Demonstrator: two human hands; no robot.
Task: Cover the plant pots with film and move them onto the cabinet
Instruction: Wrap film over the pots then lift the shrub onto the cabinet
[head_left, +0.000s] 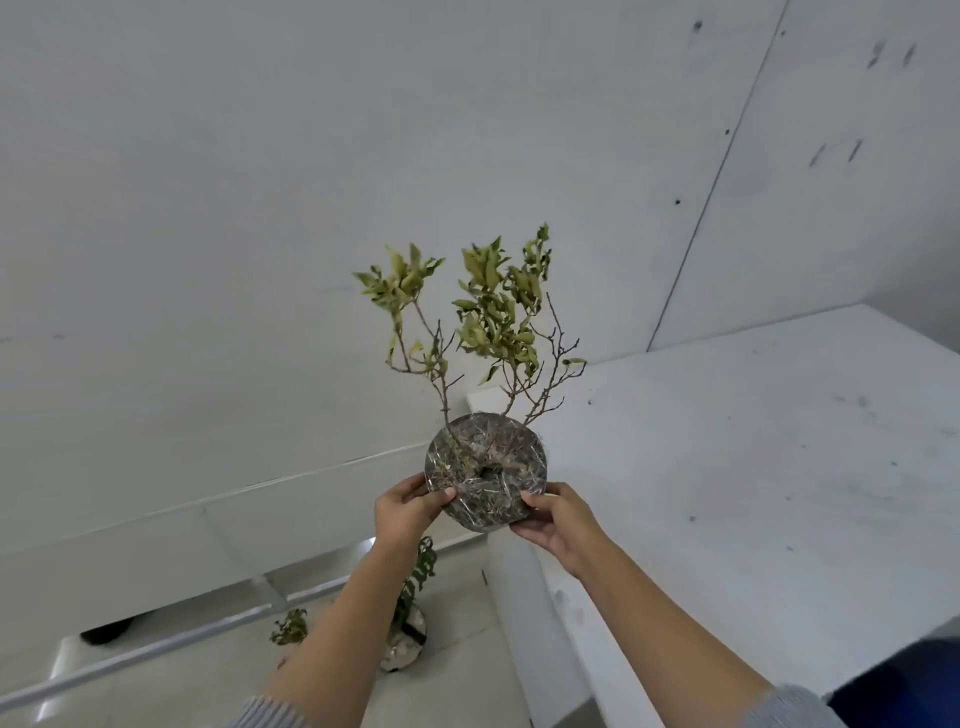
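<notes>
Hands, two: left hand (410, 506) and right hand (553, 519) grasp one film-covered pot (485, 470) above the white cabinet's (753, 467) near-left edge. Two more plants (410, 613), possibly potted, stand on the floor (457, 665) below.

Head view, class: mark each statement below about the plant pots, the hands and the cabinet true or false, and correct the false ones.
1. Both hands hold the pot. True: the left hand and the right hand grip it from either side.
2. The held pot stands on the cabinet. False: it is held in the air by the cabinet's corner.
3. Film covers the held pot's soil. True: it looks shiny and wrapped.
4. The floor holds no other plants. False: a second pot and a small plant are down there.
5. The held plant is leafless. False: green leaves top its branches.
</notes>
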